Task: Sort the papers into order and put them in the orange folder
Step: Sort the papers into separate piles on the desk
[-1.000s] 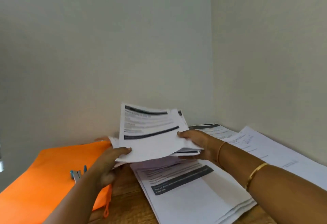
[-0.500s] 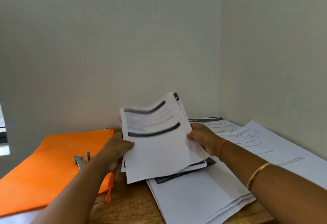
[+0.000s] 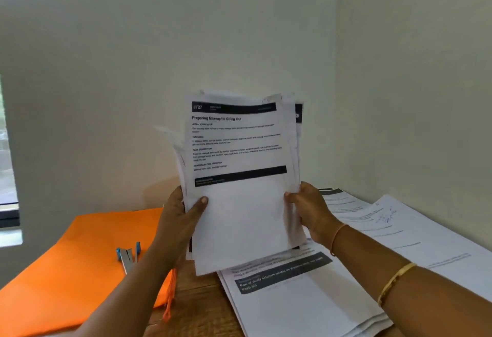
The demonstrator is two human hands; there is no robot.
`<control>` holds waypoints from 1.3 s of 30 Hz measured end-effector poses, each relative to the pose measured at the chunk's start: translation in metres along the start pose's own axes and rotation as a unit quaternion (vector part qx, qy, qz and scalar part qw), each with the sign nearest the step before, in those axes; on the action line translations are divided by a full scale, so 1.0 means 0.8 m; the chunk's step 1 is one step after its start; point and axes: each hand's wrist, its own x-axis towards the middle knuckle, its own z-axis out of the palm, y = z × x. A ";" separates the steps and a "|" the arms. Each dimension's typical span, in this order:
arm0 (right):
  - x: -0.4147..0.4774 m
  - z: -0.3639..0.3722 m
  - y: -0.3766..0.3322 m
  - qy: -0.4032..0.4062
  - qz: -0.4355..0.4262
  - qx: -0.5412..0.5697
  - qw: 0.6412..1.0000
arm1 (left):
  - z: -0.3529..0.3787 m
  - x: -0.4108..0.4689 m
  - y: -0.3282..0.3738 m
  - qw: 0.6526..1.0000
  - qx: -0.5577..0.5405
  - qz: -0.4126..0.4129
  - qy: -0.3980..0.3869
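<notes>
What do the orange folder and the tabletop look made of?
Orange folder: looks like matte plastic or non-woven sheet, flat and glare-free, with an orange cord at its edge; can't tell which. Tabletop: wood or wood-look laminate, showing brown grain, low sheen.

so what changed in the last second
The stack, held low and nearly flat a second ago, was lifted and tipped upright. The left hand and right hand grip its sides as before. The folder, stapler and table papers stayed put.

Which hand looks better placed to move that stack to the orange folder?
Probably the left hand: it grips the stack nearest the orange folder; the right hand grips the far edge.
</notes>
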 end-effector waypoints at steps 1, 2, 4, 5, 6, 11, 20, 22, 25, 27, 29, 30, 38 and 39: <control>0.002 0.000 0.004 0.003 0.011 -0.024 1.000 | -0.002 -0.001 -0.002 0.999 0.000 -0.036 -0.011; 0.003 0.002 0.007 0.000 0.029 -0.064 0.998 | -0.004 -0.002 -0.006 0.996 0.012 -0.087 -0.023; 0.002 0.006 0.017 -0.046 0.079 -0.170 0.981 | -0.009 -0.004 -0.016 0.973 0.078 -0.210 -0.047; -0.001 0.010 0.021 -0.074 0.098 -0.227 0.966 | -0.011 -0.005 -0.019 0.957 0.121 -0.260 -0.051; -0.004 0.013 0.024 -0.089 0.105 -0.276 0.951 | -0.012 -0.004 -0.023 0.942 0.156 -0.292 -0.049; -0.013 0.030 0.024 -0.123 0.085 -0.354 0.923 | -0.009 0.003 -0.021 0.921 0.194 -0.336 -0.030; 0.001 0.033 0.008 -0.102 0.102 -0.185 0.972 | -0.009 0.005 -0.013 0.973 0.169 -0.151 0.037; 0.009 0.036 0.005 -0.076 0.073 -0.164 0.981 | -0.009 0.004 -0.010 0.986 0.111 -0.106 0.060; 0.018 0.044 0.003 -0.040 0.035 -0.159 0.986 | -0.012 0.003 -0.009 0.994 0.054 -0.076 0.061; 0.022 0.050 0.009 -0.013 0.019 -0.138 0.990 | -0.017 0.004 -0.012 0.996 0.031 -0.070 0.054; 0.019 0.056 0.017 -0.005 0.006 -0.118 0.993 | -0.022 0.004 -0.014 0.996 0.008 -0.075 0.045; 0.019 0.059 0.022 -0.006 0.004 -0.111 0.994 | -0.024 0.004 -0.016 0.996 0.000 -0.079 0.039; 0.026 0.057 0.041 -0.009 -0.061 -0.193 0.979 | -0.023 0.002 -0.029 0.987 0.007 -0.159 -0.007; 0.026 0.056 0.044 -0.011 -0.069 -0.211 0.975 | -0.023 0.002 -0.030 0.984 0.018 -0.176 -0.010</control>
